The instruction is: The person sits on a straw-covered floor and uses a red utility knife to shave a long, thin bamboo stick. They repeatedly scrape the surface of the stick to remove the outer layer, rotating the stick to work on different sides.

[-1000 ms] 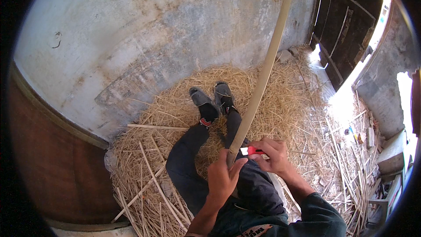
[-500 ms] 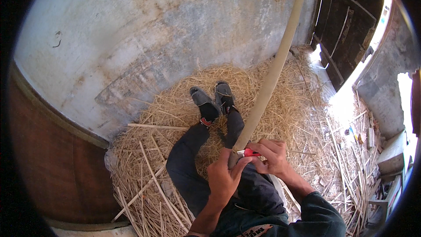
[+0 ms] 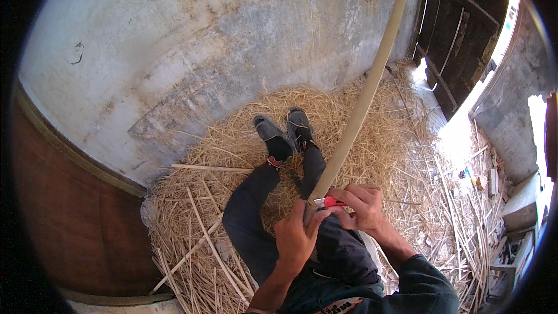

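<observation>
A long, pale bamboo pole (image 3: 361,104) slants from my lap up toward the far right. Its near end is wrapped by my left hand (image 3: 295,234), the thumb lying along the pole's side. In my right hand (image 3: 359,206) is a red-handled knife (image 3: 332,201), gripped with bent fingers. The knife's short, light-coloured blade rests against the pole just beyond my left hand. Both hands are close together above my thighs. My fingers hide part of the pole's end and of the knife handle.
Straw-like shavings (image 3: 378,157) cover the floor around my outstretched legs. Loose thin strips (image 3: 218,250) lie at left, more at right. A stained wall (image 3: 232,40) stands ahead, a brown panel (image 3: 75,215) at left, and a dark wooden door (image 3: 459,29) at far right.
The pole's far end has shifted slightly to the right. My hands keep nearly the same place, with the knife still against the pole.
</observation>
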`<action>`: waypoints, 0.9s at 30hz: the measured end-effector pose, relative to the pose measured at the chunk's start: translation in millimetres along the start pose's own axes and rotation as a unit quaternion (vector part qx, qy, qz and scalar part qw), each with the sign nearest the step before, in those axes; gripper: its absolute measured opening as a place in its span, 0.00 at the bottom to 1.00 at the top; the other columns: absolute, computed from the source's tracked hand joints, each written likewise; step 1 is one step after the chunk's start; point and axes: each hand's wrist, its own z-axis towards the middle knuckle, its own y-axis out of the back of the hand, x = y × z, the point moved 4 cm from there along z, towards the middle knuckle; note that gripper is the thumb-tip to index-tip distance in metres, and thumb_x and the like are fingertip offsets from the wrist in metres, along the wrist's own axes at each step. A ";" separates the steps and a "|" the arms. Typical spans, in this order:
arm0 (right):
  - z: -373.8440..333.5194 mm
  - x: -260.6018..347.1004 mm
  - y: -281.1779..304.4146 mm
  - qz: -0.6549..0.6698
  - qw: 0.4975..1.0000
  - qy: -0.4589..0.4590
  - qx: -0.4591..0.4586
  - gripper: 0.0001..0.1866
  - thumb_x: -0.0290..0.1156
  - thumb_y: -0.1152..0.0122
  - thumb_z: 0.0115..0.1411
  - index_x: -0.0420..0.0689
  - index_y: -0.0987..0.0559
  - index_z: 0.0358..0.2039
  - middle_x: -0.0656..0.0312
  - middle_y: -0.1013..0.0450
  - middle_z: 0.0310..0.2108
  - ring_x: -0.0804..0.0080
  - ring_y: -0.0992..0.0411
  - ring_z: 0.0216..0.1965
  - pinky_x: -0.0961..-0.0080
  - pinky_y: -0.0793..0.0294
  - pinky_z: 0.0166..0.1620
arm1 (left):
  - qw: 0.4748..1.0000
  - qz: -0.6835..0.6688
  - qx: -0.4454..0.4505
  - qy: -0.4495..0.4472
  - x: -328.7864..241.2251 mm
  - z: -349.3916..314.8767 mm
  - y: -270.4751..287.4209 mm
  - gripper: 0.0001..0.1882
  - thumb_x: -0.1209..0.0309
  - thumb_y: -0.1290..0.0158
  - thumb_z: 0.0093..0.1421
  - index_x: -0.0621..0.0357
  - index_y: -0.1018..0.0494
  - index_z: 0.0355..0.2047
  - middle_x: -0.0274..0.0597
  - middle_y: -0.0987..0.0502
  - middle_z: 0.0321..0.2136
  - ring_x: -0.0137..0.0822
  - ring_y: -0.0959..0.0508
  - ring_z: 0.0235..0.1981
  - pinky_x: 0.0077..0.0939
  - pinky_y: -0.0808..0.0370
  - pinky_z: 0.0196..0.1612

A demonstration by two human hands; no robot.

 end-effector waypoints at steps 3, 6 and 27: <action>2.8 0.7 0.9 -0.004 1.000 0.000 0.001 0.15 0.39 0.26 0.53 0.50 0.15 0.41 0.69 0.31 0.21 0.71 0.28 0.18 0.71 0.28 0.22 | 1.000 -0.004 0.003 0.002 0.1 0.5 0.5 0.24 0.51 0.39 0.67 0.61 0.31 0.34 0.49 0.27 0.18 0.55 0.19 0.21 0.38 0.28 0.23; 4.0 2.8 1.5 -0.008 1.000 -0.001 0.001 0.15 0.39 0.26 0.53 0.50 0.15 0.40 0.69 0.30 0.21 0.71 0.28 0.19 0.71 0.27 0.23 | 1.000 -0.001 0.000 -0.002 -1.0 1.0 1.6 0.23 0.51 0.40 0.67 0.61 0.31 0.34 0.51 0.27 0.19 0.56 0.19 0.22 0.40 0.28 0.23; 18.4 -68.6 32.3 -0.007 0.983 -0.177 -0.054 0.11 0.31 0.30 0.61 0.41 0.17 0.42 0.55 0.20 0.33 0.62 0.20 0.30 0.71 0.23 0.32 | 0.996 -0.046 0.048 0.067 54.7 -50.2 -9.5 0.22 0.52 0.42 0.69 0.59 0.26 0.29 0.46 0.29 0.13 0.49 0.25 0.14 0.37 0.32 0.19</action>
